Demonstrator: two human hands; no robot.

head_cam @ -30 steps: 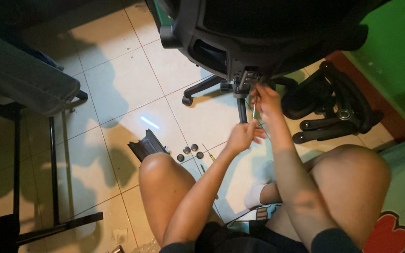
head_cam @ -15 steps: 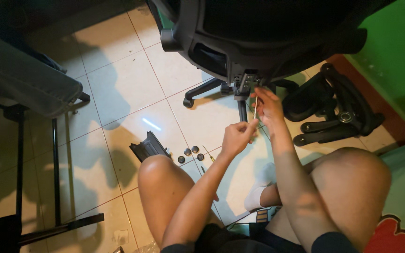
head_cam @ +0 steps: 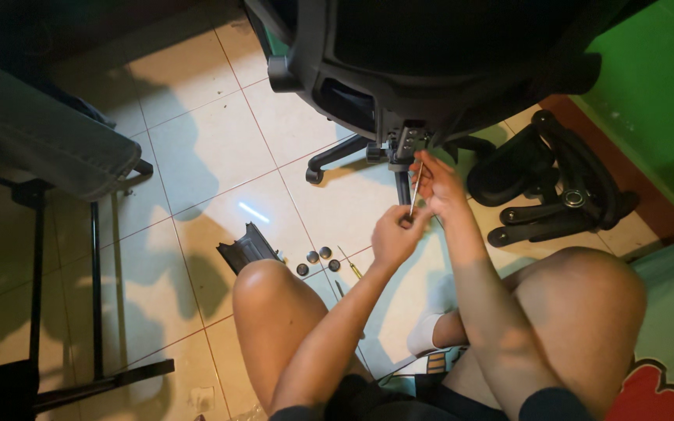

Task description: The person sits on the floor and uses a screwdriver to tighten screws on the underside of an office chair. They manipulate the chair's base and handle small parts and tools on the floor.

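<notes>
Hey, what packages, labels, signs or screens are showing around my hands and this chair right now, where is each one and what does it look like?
Small printed label or packet: on the floor between the legs, just below the white sock; rectangular, orange and dark stripes; too small to tell more.
White sheet, perhaps paper or packaging: flat on the floor tiles under the forearms; pale, plain.
No screens or signs are in view.

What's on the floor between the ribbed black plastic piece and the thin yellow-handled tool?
Head view: three small round dark caps lie between the ribbed black plastic piece and yellow-handled tool.
</notes>
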